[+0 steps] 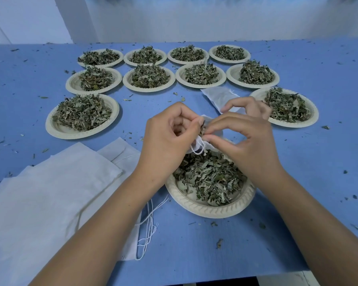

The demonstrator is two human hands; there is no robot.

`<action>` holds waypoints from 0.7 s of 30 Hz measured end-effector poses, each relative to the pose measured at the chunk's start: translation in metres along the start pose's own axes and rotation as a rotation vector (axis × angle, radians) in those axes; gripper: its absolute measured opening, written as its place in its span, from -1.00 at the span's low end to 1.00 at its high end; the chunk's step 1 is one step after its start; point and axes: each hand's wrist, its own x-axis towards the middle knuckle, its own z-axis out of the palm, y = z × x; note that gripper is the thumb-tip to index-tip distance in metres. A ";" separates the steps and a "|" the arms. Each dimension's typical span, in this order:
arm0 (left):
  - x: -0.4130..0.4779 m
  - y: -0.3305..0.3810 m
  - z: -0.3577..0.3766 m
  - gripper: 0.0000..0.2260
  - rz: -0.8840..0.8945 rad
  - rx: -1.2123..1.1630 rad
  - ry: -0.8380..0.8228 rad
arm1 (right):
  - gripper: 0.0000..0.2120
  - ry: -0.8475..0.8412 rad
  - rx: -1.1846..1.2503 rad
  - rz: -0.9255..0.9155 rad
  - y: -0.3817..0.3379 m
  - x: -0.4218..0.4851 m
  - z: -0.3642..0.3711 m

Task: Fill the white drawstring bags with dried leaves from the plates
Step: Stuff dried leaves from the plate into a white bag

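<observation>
Closely at the centre of the frame, we see the left hand [170, 137] with curled fingers; its grip is clamped on the rim of a small white drawstring bag [195, 145], thumb against forefinger. The right hand [246, 141] meets it from the right, and its grip is pinched on a tuft of dried leaves [202, 129] just at the mouth of the bag, the other fingers arched above. The bag hangs between both hands, with its cord [198, 151] looped under it, over the far edge of the near plate [210, 209], which carries a pile of leaves [211, 176].

Going outward, a flat white bag [219, 98] lies just beyond the right hand. At the lower left lies a stack of empty bags [50, 193], with loose strings [149, 223] beside it. Ten more plates of leaves [149, 78] stand in rows across the upper half, on the blue desk [308, 162], which is strewn with leaf crumbs.
</observation>
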 end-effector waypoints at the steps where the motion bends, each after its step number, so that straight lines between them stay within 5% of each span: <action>1: 0.000 0.000 0.000 -0.85 0.004 -0.010 -0.007 | -0.90 -0.031 -0.014 -0.032 0.000 0.000 0.002; 7: 0.001 0.000 -0.001 -0.86 -0.002 0.005 0.043 | -0.60 0.012 0.116 -0.028 0.008 0.000 -0.008; 10: -0.001 0.001 0.000 -0.88 0.032 0.002 0.017 | -0.42 -0.144 0.057 -0.099 0.005 -0.002 -0.002; 13: -0.001 0.002 -0.001 -0.88 0.035 0.000 0.009 | -0.49 -0.284 -0.008 -0.129 0.006 -0.005 0.006; 18: 0.002 -0.001 -0.003 -0.87 0.015 0.014 0.079 | -0.45 0.039 0.077 -0.116 0.009 0.000 -0.006; 21: 0.000 0.002 0.000 -0.87 0.014 -0.031 0.035 | -0.43 -0.132 -0.006 -0.173 0.005 -0.003 0.001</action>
